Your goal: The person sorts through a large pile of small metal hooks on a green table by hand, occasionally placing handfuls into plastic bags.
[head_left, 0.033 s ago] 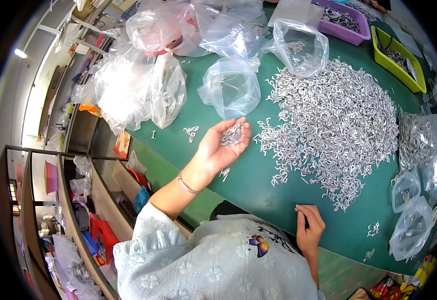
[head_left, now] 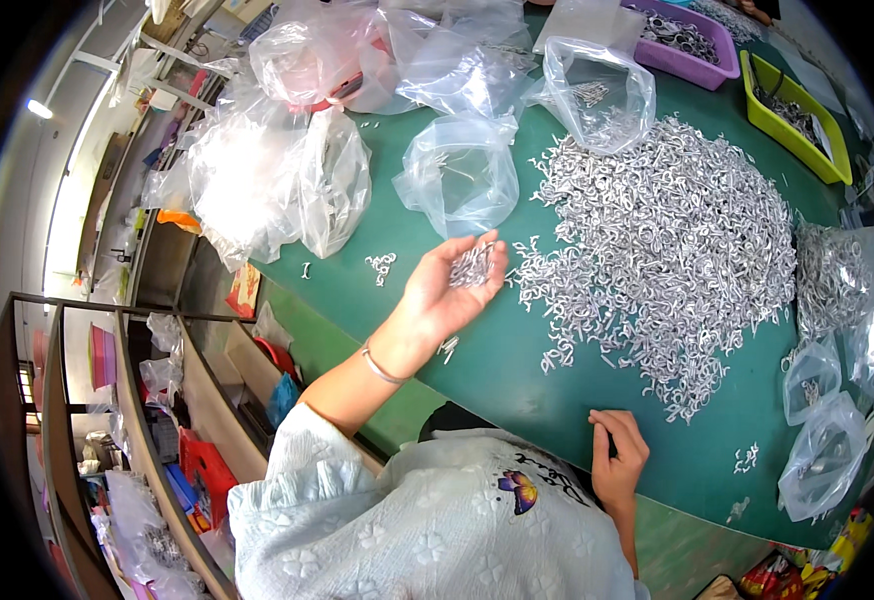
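Small silver, curved metal hooks (head_left: 472,266) lie heaped in the cupped palm of my left hand (head_left: 440,290), which is held palm up over the table with its fingers curled round them. Just right of that hand spreads a large pile of the same hooks (head_left: 667,250). Beyond its fingertips stands an open clear plastic bag (head_left: 462,185) with a few pieces inside. My right hand (head_left: 619,455) rests at the table's near edge, fingers loosely bent and thumb apart, with nothing visible in it. A few loose hooks (head_left: 447,347) lie beside my left wrist.
Another open clear bag (head_left: 597,100) touches the pile's far side. Bulky plastic bags (head_left: 247,180) fill the far left of the green table (head_left: 497,385). A purple basket (head_left: 702,60) and a lime-green basket (head_left: 792,125) hold metal parts. Filled bags (head_left: 832,280) line the right side.
My left hand has shifted very slightly to the right with the hooks in its palm. The right hand stays where it was.
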{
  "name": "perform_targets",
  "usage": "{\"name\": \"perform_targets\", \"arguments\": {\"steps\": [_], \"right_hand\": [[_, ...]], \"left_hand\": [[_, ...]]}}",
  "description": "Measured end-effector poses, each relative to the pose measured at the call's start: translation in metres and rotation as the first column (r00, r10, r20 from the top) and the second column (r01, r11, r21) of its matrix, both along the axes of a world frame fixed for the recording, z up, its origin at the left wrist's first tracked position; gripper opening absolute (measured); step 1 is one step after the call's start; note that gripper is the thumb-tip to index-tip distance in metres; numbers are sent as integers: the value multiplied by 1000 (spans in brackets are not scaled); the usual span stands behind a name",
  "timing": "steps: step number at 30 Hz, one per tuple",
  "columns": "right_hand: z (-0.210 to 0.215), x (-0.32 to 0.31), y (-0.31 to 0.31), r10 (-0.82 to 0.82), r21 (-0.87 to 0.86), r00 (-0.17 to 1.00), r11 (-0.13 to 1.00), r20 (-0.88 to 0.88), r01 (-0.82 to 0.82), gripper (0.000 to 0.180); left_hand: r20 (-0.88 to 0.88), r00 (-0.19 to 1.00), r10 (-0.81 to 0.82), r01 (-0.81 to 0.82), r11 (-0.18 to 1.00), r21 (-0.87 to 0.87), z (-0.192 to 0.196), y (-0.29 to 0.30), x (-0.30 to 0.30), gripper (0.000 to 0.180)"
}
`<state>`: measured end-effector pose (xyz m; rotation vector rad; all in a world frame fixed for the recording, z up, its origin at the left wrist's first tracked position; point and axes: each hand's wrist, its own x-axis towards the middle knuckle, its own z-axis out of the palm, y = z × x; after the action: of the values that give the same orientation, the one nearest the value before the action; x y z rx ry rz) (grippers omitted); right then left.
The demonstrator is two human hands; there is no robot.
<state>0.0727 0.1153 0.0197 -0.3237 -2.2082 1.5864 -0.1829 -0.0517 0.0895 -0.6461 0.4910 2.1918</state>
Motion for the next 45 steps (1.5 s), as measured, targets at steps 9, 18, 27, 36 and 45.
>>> {"name": "perform_targets", "arguments": {"steps": [9, 18, 27, 36, 45], "right_hand": [[0, -1, 2, -2, -36, 999, 999, -37, 1, 16], [-6, -2, 3, -10, -33, 998, 999, -69, 8, 17], [-11, 0, 4, -46, 48, 998, 998, -40, 47, 18], [-14, 3, 5, -78, 64, 997, 995, 17, 77, 21], [-11, 2, 8, -17, 106, 1000, 994, 21, 15, 19]], "left_hand": [[-139, 989, -55, 48, 998, -50, 6, 12, -25, 12], [-438, 890, 129, -131, 991, 26, 61, -33, -159, 16], [-511, 856, 80, -238, 938, -252, 23, -21, -267, 13], [-396, 864, -311, 263, 949, -172, 79, 62, -133, 24], [-278, 960, -10, -23, 993, -115, 12, 199, -145, 31]]}}
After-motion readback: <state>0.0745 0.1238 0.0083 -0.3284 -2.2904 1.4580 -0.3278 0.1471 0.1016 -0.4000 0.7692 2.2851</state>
